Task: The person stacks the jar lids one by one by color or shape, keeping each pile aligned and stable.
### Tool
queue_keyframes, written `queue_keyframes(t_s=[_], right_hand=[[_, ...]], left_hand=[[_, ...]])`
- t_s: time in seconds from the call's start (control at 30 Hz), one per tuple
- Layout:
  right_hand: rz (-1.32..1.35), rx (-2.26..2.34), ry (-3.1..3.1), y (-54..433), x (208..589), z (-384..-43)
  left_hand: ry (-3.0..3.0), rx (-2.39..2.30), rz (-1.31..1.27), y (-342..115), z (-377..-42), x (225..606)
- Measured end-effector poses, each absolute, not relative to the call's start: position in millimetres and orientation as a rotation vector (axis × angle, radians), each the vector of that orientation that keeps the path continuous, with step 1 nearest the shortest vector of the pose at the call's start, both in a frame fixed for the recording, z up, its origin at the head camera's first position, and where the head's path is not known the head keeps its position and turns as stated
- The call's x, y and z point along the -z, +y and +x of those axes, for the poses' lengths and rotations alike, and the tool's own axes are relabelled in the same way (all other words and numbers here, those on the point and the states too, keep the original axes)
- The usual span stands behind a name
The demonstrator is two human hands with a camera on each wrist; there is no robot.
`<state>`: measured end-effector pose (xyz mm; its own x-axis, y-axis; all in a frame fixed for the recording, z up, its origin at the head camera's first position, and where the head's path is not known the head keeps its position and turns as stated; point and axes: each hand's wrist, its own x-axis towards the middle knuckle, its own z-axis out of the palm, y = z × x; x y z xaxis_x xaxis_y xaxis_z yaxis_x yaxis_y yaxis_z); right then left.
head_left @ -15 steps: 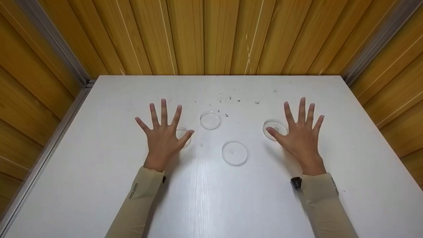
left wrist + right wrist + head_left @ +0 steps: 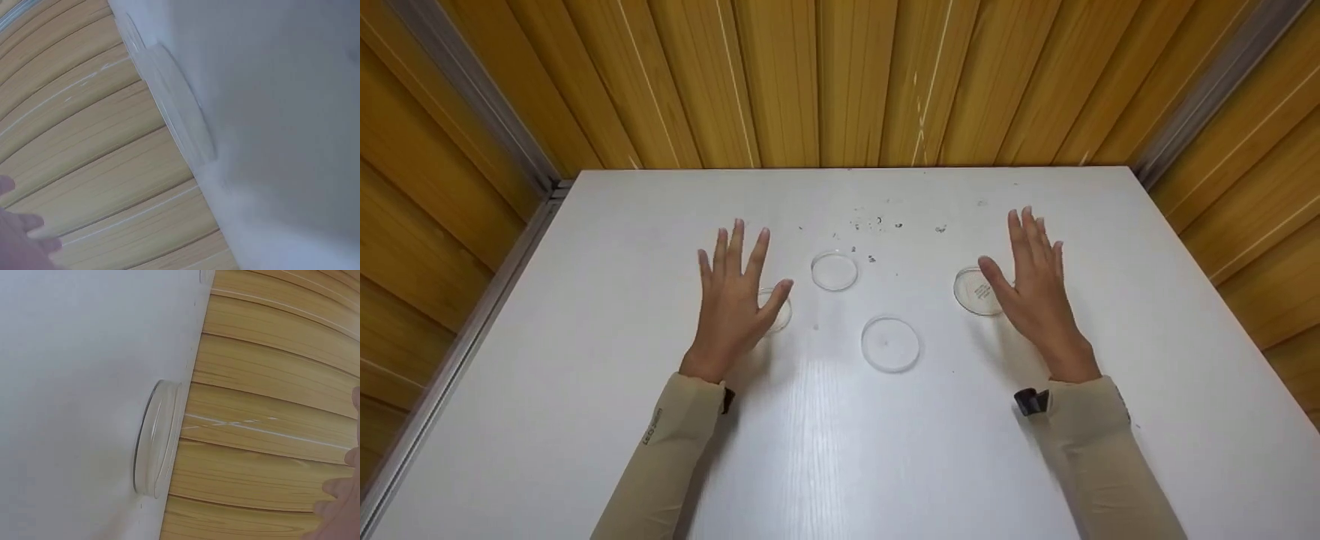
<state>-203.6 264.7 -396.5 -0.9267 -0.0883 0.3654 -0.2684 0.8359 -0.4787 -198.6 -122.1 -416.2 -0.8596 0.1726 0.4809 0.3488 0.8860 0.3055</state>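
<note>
Both hands hover over the white table with nothing in them. My left hand (image 2: 729, 307), fingers straight and thumb out, partly covers a clear petri dish (image 2: 781, 313). On the other side my right hand (image 2: 1039, 304) is tilted, its straight fingers closer together. Its thumb overlaps a petri dish (image 2: 976, 292) with small dark print on it. Between the hands lie two more clear round dishes, a smaller one (image 2: 834, 271) farther back and a larger one (image 2: 891, 345) nearer. In the right wrist view a dish (image 2: 156, 439) appears from the side, with fingertips (image 2: 337, 486) at the right edge.
The white table (image 2: 840, 450) has small dark marks (image 2: 877, 223) toward its back edge. Yellow wood-look panels (image 2: 780, 82) stand behind it and at both sides, with grey metal posts (image 2: 487, 97) at the corners.
Both hands have turned slightly, and their spread fingers have drawn closer together. The right thumb has shifted, showing more of the printed dish. The dishes stay put on the table.
</note>
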Motion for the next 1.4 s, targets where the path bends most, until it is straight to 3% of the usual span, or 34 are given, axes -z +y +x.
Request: queue_keyframes(t_s=[0.2, 0.5, 0.93, 1.4], right_hand=[[0.434, -1.072, -2.783, 262.9, 392.6, -210.2], [0.62, -1.162, -2.986, 259.7, 400.0, -219.4], [0.841, -1.233, -3.171, 242.1, 414.7, -220.1], [1.111, -0.935, -3.219, 224.1, 427.9, -214.7]], left_hand=[[-2.707, 1.01, -0.578, -114.3, -193.7, 415.3], [-2.83, 1.529, -0.636, -99.8, -188.9, 426.5], [-2.977, 1.617, -0.818, -77.6, -195.1, 442.8], [-3.078, 1.442, -0.971, -56.5, -199.9, 455.6]])
